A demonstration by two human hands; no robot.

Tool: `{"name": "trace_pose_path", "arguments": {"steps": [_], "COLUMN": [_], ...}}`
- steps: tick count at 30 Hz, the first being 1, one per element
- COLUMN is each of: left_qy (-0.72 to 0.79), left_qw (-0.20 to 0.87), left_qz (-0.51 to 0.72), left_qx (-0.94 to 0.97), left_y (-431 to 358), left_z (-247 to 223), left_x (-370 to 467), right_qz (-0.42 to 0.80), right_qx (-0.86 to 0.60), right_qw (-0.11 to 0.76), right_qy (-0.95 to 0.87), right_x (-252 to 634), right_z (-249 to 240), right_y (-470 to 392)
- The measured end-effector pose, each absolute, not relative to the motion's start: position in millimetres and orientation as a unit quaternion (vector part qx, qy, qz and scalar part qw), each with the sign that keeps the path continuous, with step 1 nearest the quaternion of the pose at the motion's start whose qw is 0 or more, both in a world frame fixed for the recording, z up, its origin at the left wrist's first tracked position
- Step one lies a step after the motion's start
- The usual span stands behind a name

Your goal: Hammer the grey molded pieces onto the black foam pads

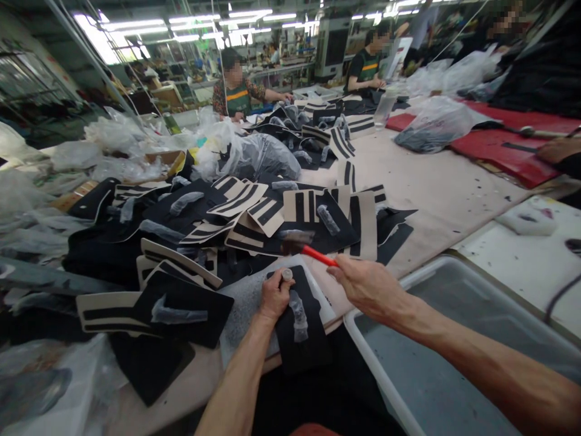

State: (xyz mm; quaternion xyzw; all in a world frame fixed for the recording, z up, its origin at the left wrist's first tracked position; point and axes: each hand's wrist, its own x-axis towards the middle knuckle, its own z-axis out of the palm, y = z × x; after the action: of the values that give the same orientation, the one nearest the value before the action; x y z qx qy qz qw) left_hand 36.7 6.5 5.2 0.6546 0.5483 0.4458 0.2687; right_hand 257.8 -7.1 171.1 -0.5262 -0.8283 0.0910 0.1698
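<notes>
My left hand (pixel 274 297) is closed around a short upright punch (pixel 287 275), whose round pale top shows above the fingers. Under that hand lies a black panel (pixel 302 348) with a plastic-wrapped handle (pixel 298 318) on it. The panel rests partly on a speckled light board (pixel 240 321) and overhangs its near edge. My right hand (pixel 358 280) grips the red handle of a hammer (pixel 320 255). The hammer's dark head, slightly blurred, is raised just beyond the punch and apart from it. The punch's lower end is hidden by my left hand.
Several black and beige striped panels (pixel 318 206) are heaped beyond and to the left. A grey plastic bin (pixel 408 357) stands at the right under my right forearm. Plastic bags (pixel 258 154) lie farther back. Two people (pixel 238 91) sit across the table (pixel 436 200).
</notes>
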Motion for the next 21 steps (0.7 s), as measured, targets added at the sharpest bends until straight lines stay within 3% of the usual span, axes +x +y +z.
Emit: {"name": "trace_pose_path", "arguments": {"steps": [2,4,5,8,10,14,17,19,21], "left_qy": [0.55,0.557,0.558,0.555,0.554,0.558,0.56,0.565,0.569], "left_qw": [0.265,0.26,0.261,0.271,0.275,0.283,0.291,0.294,0.298], "left_qz": [0.454,0.456,0.455,0.445,0.44,0.454,0.461,0.464,0.468], "left_qx": [0.649,0.644,0.643,0.649,0.651,0.635,0.624,0.616,0.607], "left_y": [7,7,7,7,7,7,8,8,9], "left_z": [4,3,3,4,5,5,2,1,1], "left_x": [37,37,37,37,37,37,37,36,36], "right_qz": [0.076,0.07,0.074,0.108,0.125,0.173,0.221,0.209,0.154], "right_qx": [-0.544,-0.553,-0.553,-0.536,-0.551,-0.597,-0.625,-0.655,-0.66], "right_qw": [0.318,0.382,0.356,0.136,0.041,0.048,0.004,-0.027,-0.002], "right_qy": [-0.773,-0.737,-0.75,-0.826,-0.824,-0.782,-0.749,-0.725,-0.736], "right_x": [255,252,251,255,263,284,294,294,286], "right_z": [180,177,171,146,132,105,74,57,53], "right_y": [-9,-12,-14,-16,-12,4,12,11,5]}}
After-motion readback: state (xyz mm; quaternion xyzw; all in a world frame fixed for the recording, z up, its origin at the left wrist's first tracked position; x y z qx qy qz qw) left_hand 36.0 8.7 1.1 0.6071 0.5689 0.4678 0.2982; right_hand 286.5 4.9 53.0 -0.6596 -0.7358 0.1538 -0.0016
